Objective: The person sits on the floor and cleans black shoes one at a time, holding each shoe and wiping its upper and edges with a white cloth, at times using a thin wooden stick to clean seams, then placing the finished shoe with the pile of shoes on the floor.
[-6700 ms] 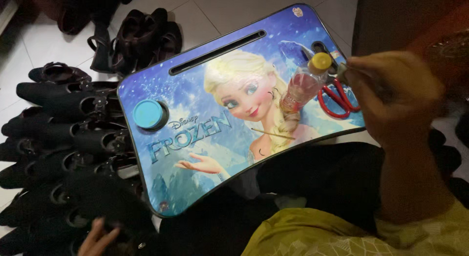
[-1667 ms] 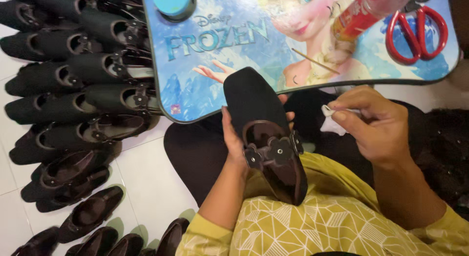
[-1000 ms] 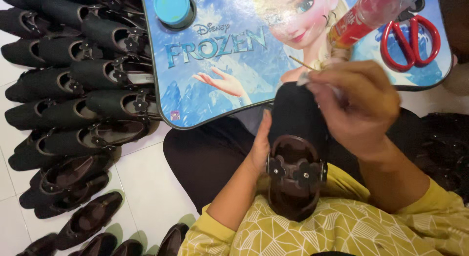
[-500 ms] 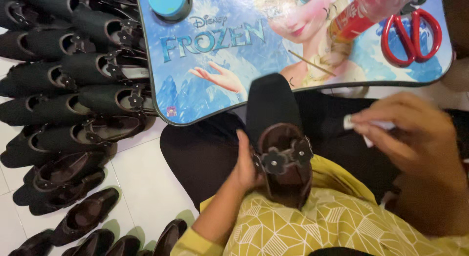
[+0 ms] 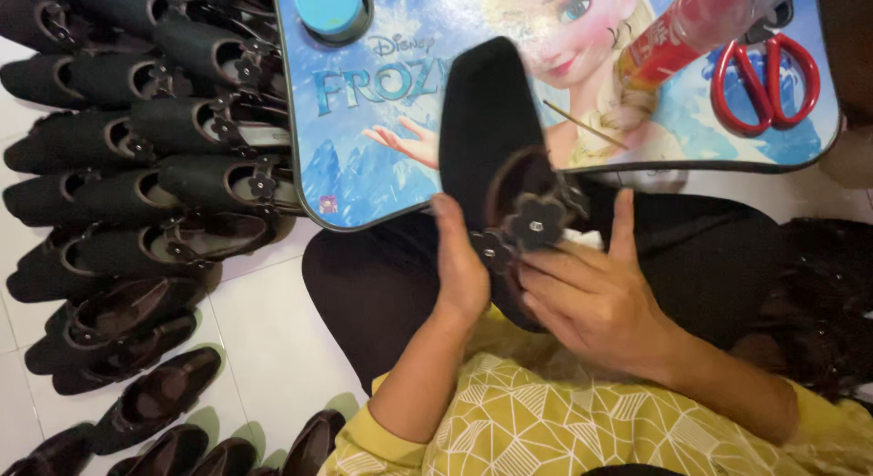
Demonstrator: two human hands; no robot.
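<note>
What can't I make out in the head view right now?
- Black shoe: heel end hidden by both hands, left hand and right hand.
- Glue bottle: top cut off by the frame's upper edge.
- Blue round lid: cut by the top edge.
- Right fingertips: hidden under the flower strap.

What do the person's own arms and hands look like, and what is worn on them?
The left hand and right hand are bare, with no gloves. I see no rings or watch. The forearms are uncovered; yellow sleeves with a thin white line pattern are pushed up near the elbows.

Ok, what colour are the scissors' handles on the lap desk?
Red, seen in the head view: the scissors lie at the lap desk's right end.
</note>
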